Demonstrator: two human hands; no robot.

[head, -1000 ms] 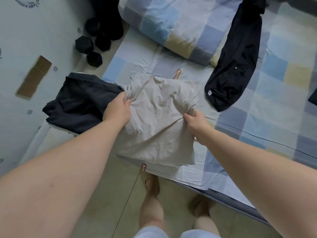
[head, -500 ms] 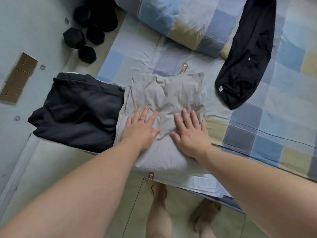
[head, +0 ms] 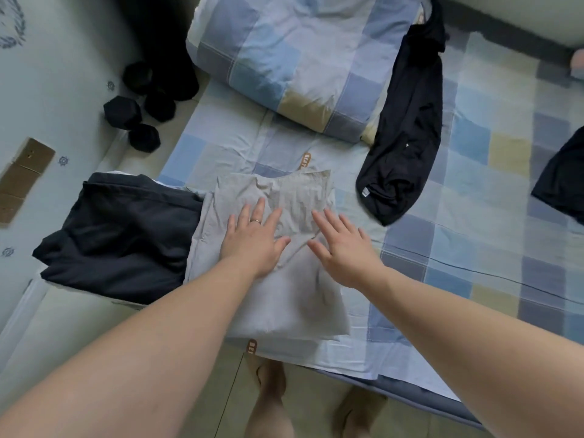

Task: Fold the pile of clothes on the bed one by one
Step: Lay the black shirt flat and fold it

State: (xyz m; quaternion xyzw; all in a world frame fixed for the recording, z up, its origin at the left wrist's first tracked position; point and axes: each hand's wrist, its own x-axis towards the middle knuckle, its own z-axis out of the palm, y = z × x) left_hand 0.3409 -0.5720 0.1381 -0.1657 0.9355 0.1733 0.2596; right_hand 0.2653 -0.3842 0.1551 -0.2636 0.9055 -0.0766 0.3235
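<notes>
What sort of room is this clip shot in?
Most likely a home bedroom: a bed with a blue-and-beige checked sheet, a matching bundled checked quilt on it, and an unfolded black garment lying on the sheet.

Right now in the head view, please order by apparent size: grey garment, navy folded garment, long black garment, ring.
1. grey garment
2-3. navy folded garment and long black garment: too alike to rank
4. ring, on the left hand

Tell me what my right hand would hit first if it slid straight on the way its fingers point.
Only more of the grey garment under the right hand, then bare bed sheet. The first real obstacle looks like the folded checked quilt, though depth is unclear.
</notes>
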